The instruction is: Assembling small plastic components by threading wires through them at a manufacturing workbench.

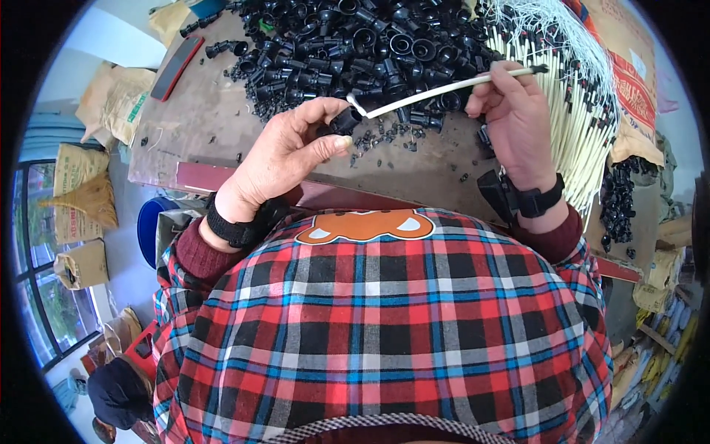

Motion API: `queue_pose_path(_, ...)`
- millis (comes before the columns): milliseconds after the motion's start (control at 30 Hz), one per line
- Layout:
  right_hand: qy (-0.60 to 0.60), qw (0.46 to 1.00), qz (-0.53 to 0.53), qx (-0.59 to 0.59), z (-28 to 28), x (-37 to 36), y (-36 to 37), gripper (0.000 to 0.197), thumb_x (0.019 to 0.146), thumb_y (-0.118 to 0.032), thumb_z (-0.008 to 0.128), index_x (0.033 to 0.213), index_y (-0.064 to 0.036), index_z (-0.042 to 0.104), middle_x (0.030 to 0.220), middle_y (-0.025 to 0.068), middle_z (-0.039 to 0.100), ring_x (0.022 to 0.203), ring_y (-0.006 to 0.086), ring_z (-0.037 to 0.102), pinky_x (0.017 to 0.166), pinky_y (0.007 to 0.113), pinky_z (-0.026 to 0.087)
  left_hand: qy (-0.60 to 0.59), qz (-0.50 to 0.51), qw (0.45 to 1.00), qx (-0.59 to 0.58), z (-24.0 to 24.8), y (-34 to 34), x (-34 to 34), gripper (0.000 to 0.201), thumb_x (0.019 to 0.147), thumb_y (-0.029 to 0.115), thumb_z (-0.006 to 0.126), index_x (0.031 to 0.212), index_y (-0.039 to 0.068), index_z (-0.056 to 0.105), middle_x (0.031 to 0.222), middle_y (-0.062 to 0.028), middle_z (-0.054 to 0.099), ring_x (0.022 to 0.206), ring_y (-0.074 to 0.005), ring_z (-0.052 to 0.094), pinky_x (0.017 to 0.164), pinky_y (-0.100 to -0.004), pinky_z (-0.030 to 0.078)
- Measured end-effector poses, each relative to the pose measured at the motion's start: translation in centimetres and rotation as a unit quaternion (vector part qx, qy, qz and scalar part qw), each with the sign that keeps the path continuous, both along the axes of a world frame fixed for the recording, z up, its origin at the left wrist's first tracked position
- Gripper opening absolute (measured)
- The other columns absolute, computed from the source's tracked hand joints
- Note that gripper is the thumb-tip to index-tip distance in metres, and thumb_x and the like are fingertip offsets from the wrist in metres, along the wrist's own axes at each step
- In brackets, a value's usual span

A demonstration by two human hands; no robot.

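While your left hand [285, 152] pinches the black socket [343, 120] over the bench, your right hand [515, 111] grips the white wire [444, 87], its long axis slanting down-left, bent tip just beside the socket's mouth

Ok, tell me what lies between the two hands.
In the head view, a white wire spans the gap from the right hand to the black socket in the left hand. Under it lie small black bits on the table.
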State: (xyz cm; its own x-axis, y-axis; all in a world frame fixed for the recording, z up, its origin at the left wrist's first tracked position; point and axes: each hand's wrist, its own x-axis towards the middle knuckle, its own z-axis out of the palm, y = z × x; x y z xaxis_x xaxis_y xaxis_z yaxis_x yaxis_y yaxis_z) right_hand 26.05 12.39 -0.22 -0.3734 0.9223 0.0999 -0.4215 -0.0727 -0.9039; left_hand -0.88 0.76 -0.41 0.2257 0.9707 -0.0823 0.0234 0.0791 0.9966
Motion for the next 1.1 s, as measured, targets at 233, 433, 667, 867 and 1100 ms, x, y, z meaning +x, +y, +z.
queue_pose_path(233,-0.051,0.998,0.025,0.032,-0.2,-2.4,-1.9,0.011,0.095,-0.013,0.053,0.099,-0.0045,0.057,0.078,0.0080,0.064,0.060,0.0162,0.061,0.056,0.026,0.049,0.057,-0.022,0.997,0.037,0.3,0.8,0.8,0.033,0.087,0.005,0.063,0.118,0.000,0.054,0.100,-0.0055,0.062,0.084,-0.0123,0.061,0.074,-0.0255,0.049)
queue_pose_path(433,-0.374,0.878,0.300,-0.001,1.1,-3.7,-4.1,0.015,0.095,-0.015,0.053,0.103,-0.0031,0.056,0.077,0.0063,0.062,0.061,0.0127,0.059,0.057,0.024,0.049,0.302,-0.064,0.927,0.214,0.8,1.4,1.0,0.033,0.083,0.005,0.064,0.116,0.002,0.056,0.100,-0.0145,0.062,0.084,-0.0280,0.062,0.073,-0.0328,0.049)
queue_pose_path(667,-0.153,0.844,-0.180,0.482,-1.2,-4.5,-0.2,0.030,0.094,-0.032,0.055,0.093,-0.0022,0.061,0.065,-0.0031,0.050,0.051,0.0092,0.043,0.050,0.021,0.039,0.280,-0.052,0.938,0.198,2.5,1.4,1.2,0.027,0.085,0.005,0.062,0.112,0.003,0.056,0.096,-0.0101,0.060,0.083,-0.0234,0.060,0.072,-0.0313,0.048)
queue_pose_path(867,-0.174,0.971,0.158,-0.037,-0.2,-5.1,-2.1,0.021,0.097,-0.019,0.049,0.098,-0.0017,0.060,0.094,0.0053,0.052,0.058,0.0053,0.048,0.053,0.021,0.041,0.225,0.014,0.954,0.199,2.0,2.5,1.0,0.020,0.085,0.002,0.061,0.104,0.003,0.055,0.092,-0.0090,0.056,0.077,-0.0202,0.060,0.070,-0.0290,0.049)
queue_pose_path(1100,0.062,0.969,0.238,-0.034,-0.2,-2.7,-1.7,0.014,0.092,-0.013,0.055,0.091,-0.0018,0.064,0.094,0.0052,0.056,0.058,0.0037,0.047,0.051,0.019,0.038,0.149,0.021,0.985,0.079,0.8,3.0,-0.7,0.018,0.085,-0.007,0.053,0.100,0.003,0.056,0.096,-0.0031,0.054,0.074,-0.0107,0.058,0.067,-0.0228,0.048)
